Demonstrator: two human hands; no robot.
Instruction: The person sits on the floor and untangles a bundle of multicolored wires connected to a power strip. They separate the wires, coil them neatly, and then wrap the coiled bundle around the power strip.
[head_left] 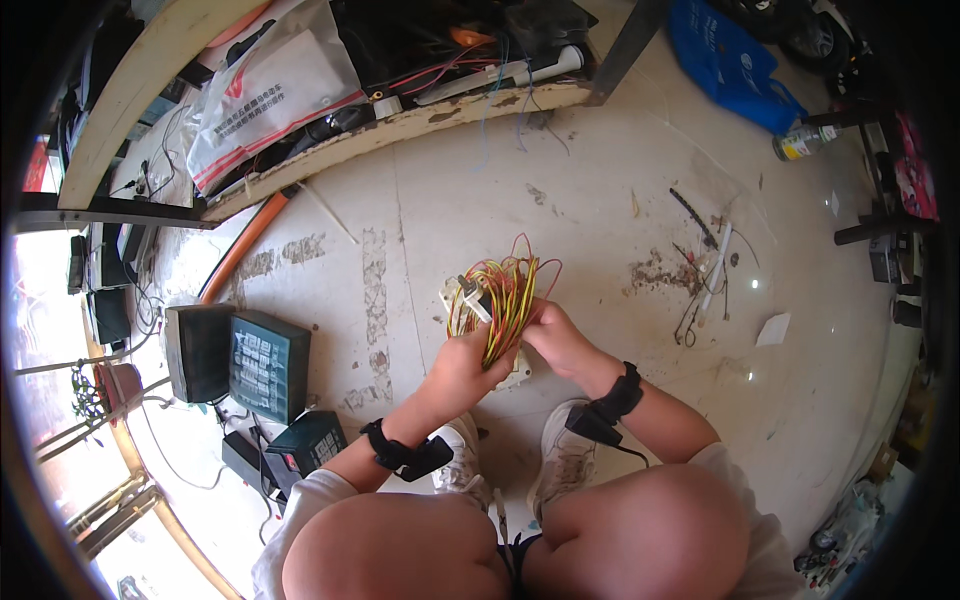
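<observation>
A loose bundle of thin yellow, red and green wires is held up between my hands, above the floor in front of my shoes. My left hand is closed around the lower left part of the bundle. My right hand grips its right side, with the fingertips partly hidden by the wires. A white plug-like connector lies against the left of the bundle. Single wire loops stick out at the top and right. Behind the bundle, parts of a pale object show, too covered to name.
Dark boxy batteries stand at the left beside an orange tube. A worn wooden shelf crosses the far side. On the floor to the right lie scissors and scraps. A blue bag and a bottle are far right.
</observation>
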